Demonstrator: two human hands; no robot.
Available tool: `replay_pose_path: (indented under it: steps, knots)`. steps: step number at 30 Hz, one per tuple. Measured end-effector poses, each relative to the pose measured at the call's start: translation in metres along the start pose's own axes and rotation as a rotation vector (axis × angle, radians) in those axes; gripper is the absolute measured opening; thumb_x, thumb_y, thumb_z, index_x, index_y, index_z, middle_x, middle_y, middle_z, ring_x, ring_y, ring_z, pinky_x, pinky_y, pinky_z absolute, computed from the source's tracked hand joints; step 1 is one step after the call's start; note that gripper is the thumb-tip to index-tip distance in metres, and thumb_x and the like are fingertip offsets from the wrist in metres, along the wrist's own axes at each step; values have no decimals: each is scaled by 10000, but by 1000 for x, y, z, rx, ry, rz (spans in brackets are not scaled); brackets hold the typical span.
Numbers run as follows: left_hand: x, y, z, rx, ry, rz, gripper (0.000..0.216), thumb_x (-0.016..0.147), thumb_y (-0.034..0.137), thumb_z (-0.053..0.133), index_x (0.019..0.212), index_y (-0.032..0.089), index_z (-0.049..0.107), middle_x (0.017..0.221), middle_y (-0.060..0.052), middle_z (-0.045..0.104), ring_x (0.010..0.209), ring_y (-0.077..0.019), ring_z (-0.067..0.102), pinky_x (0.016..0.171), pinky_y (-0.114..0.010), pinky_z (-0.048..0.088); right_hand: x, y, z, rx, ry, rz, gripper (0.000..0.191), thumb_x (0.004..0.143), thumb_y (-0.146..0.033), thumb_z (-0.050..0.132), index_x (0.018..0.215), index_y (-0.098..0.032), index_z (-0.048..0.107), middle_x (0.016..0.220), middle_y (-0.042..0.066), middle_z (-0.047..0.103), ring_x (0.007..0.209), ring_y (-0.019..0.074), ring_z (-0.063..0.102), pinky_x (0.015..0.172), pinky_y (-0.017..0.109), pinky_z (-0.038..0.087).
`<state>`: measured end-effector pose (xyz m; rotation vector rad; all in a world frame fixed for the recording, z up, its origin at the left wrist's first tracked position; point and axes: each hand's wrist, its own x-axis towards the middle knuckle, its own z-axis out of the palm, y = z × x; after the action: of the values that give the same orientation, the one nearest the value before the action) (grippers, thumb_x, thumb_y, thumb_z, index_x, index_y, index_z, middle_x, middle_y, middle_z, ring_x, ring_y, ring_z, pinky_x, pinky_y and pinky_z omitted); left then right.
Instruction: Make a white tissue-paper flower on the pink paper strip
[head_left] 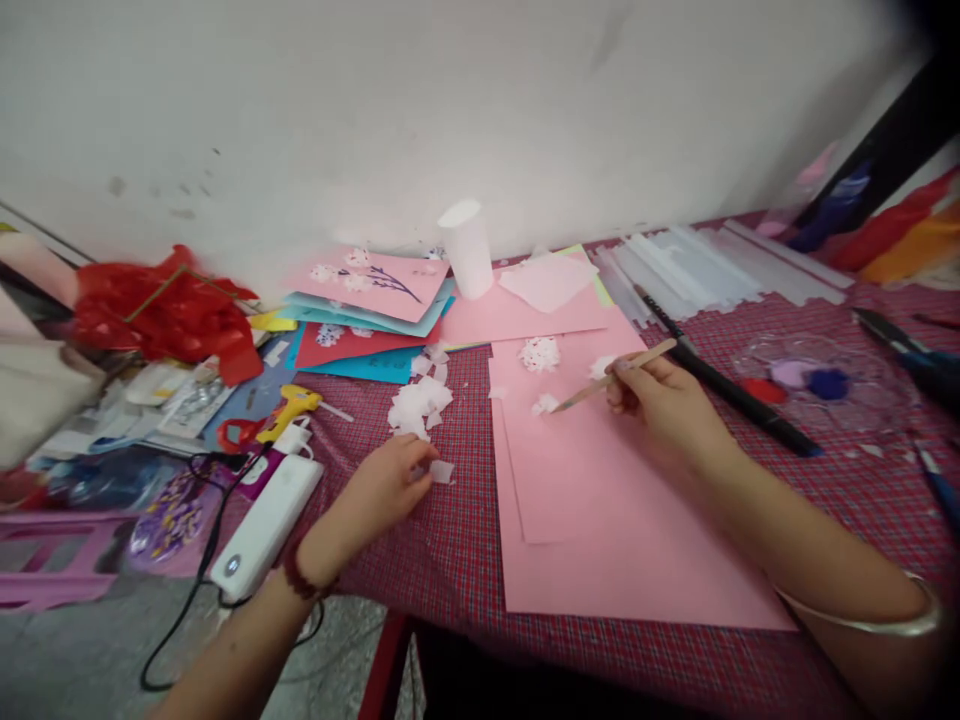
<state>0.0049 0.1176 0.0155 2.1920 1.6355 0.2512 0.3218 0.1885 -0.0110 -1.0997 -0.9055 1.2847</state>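
My right hand (654, 400) is closed around a thin wooden stick (615, 377), whose tip presses a small white tissue scrap (545, 404) onto a pink paper sheet (600, 520). A white tissue flower (539, 353) lies on the pink sheet a little farther back. My left hand (382, 490) pinches a small white tissue square (441, 471) on the red checked tablecloth (450, 540), just below a pile of white tissue pieces (418, 405).
A white cup (466, 247) stands at the back on coloured card sheets (367, 310). Left of the cloth lie a yellow glue gun (289, 408), a white power bank (262, 525) and red plastic (165, 310). At right lie black brushes (735, 395), a paint palette (817, 385) and clear glue sticks (697, 265).
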Motion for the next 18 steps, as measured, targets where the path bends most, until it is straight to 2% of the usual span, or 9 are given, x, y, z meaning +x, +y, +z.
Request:
replay_pose_path:
  steps: [4,8,11,15,18]
  knots:
    - [2,1,7,67,-13,-30,176,766,188,522,931,192,584,941,-66,613,881,-202,557,813,-346,439,-4,-2,3,-15,-39,-38,213,712,-382,638,635,-215,529,476,-34,512,422,103,446,425,257,343]
    - [11,12,-3,-4,-101,-79,80,680,153,491,741,186,532,736,-16,574,697,-169,527,646,-282,435,-8,-7,7,-36,-85,-51,238,684,-404,634,611,-218,505,450,-49,485,412,101,438,429,254,354]
    - [16,17,-6,-31,-114,-66,47,654,200,504,617,193,477,620,13,512,607,-150,476,569,-254,399,-7,-7,8,-52,-79,-71,258,663,-415,630,584,-214,489,432,-55,485,395,96,433,424,244,364]
    - [25,20,-11,-80,-69,-46,149,671,275,518,583,192,432,588,30,462,567,-127,422,541,-242,361,-1,3,4,-68,-57,-90,237,687,-411,605,632,-206,501,430,-65,502,384,96,443,415,231,374]
    - [41,24,-15,-195,-57,-29,148,704,261,505,626,192,400,582,54,388,548,-104,374,521,-220,321,2,11,4,-69,-67,-106,226,714,-406,592,668,-202,506,451,-68,515,401,98,461,432,231,397]
